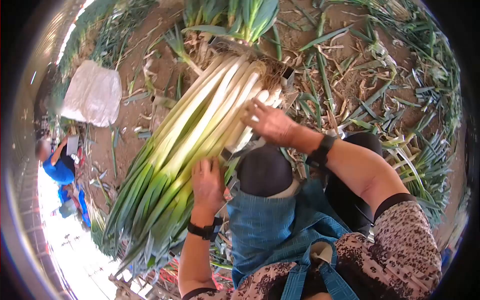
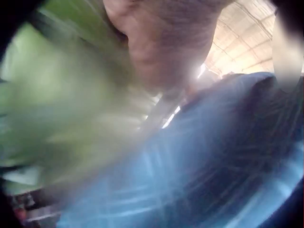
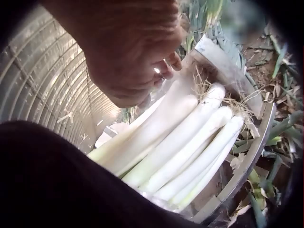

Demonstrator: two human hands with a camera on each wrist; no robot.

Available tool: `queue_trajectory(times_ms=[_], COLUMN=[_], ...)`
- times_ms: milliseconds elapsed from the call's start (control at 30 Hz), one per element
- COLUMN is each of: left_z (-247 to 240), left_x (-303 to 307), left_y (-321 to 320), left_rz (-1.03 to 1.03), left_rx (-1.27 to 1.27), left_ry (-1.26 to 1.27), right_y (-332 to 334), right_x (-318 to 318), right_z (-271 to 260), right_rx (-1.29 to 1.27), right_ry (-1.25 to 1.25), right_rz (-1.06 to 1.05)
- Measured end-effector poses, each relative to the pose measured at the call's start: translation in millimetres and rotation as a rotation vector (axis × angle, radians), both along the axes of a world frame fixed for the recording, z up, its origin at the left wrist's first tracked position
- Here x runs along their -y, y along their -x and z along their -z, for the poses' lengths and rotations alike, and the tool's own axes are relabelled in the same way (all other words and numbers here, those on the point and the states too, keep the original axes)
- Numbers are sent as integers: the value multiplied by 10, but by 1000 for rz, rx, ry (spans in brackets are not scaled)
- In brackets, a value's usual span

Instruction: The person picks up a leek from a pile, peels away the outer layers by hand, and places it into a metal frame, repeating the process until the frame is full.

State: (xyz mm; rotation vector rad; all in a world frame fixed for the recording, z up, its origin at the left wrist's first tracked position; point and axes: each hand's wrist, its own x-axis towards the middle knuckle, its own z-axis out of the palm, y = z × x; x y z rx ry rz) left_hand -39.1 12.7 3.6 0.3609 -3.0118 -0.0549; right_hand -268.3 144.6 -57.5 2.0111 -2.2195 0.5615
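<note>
A thick bundle of leeks [image 1: 210, 117] lies slantwise before me, white root ends at the far right and green leaves toward the lower left. My left hand [image 1: 207, 182] rests with its fingers against the bundle's near side, where the stalks turn green. Over the white stalks near the roots is my right hand [image 1: 270, 122], its fingers loosely bent. In the right wrist view that hand [image 3: 133, 57] hangs close above the white leek stalks [image 3: 190, 142], whose stringy roots show. The left wrist view is blurred, and the fingertips are hidden there.
A metal frame [image 3: 256, 152] borders the leeks' root ends. More leeks [image 1: 250, 20] stand beyond it. Cut leaves [image 1: 360, 100] litter the soil at right. A white sack [image 1: 92, 95] lies at left, and farther off is a person in blue [image 1: 60, 167]. My apron-covered knee [image 1: 262, 212] is close by.
</note>
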Motion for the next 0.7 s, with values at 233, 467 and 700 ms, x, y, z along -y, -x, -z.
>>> queue_trajectory(times_ms=[233,467,700], left_z=[186,58,-36], left_x=[126,133,205], left_y=[50,86,181], left_rz=[124,146,147], left_rx=[83,29,163], left_ry=[13,-98,-78], right_y=[-206,50,35], right_x=[98,349,836], right_z=[-7,-301,141], right_rx=[-67,374,230], right_ry=[-46,-38,-123], right_rz=[99,196,299])
